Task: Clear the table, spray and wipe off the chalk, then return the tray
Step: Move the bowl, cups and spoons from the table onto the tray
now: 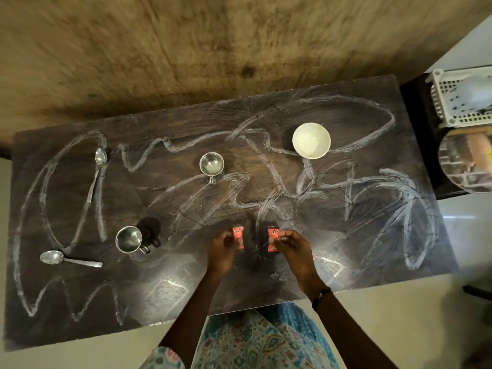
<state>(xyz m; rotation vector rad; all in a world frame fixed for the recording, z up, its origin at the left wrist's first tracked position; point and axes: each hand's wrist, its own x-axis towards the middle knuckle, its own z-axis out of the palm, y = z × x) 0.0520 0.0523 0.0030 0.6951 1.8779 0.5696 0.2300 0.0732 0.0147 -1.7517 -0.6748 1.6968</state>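
A dark wooden table (359, 249) is covered in white chalk scribbles (170, 147). Near its front middle my left hand (221, 251) pinches a small red sachet (238, 237), and my right hand (292, 246) pinches a second red sachet (272, 239). Both sachets are at the table surface. A white bowl (311, 140) stands at the back right. One steel cup (211, 163) is in the middle and another steel cup (129, 239) at the front left. Two steel spoons lie on the left, one spoon (99, 166) farther back and one spoon (61, 258) nearer.
To the right of the table stands a dark side surface with a white perforated basket (452, 102) and a round steel tray (466, 161). A brown wall runs behind the table. Pale floor shows on the right and in front.
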